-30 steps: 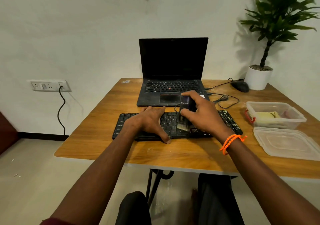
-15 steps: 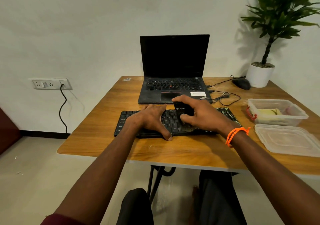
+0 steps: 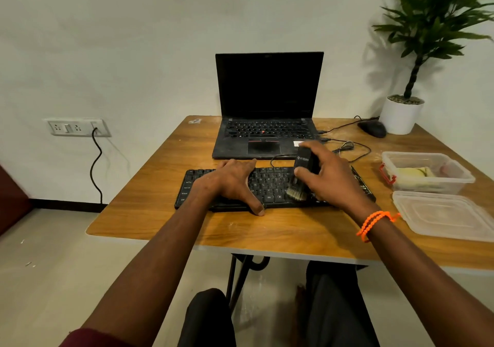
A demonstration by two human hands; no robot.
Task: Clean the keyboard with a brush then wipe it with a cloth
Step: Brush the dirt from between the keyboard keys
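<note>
Brushing was underway — the right hand (image 3: 327, 179) gripped the brush (image 3: 300, 179), bristles on the keyboard (image 3: 272, 186) at table centre. The left hand (image 3: 231, 182) lay spread, bracing the keyboard's nine-o'clock half. Wiping remained — a cloth seemed to sit in the tub (image 3: 425, 171) at three o'clock.

Right hand (image 3: 331, 178) has dragged the brush (image 3: 300, 179) rightward along the keyboard (image 3: 270, 186); bristles now splay on the lower key rows.
</note>
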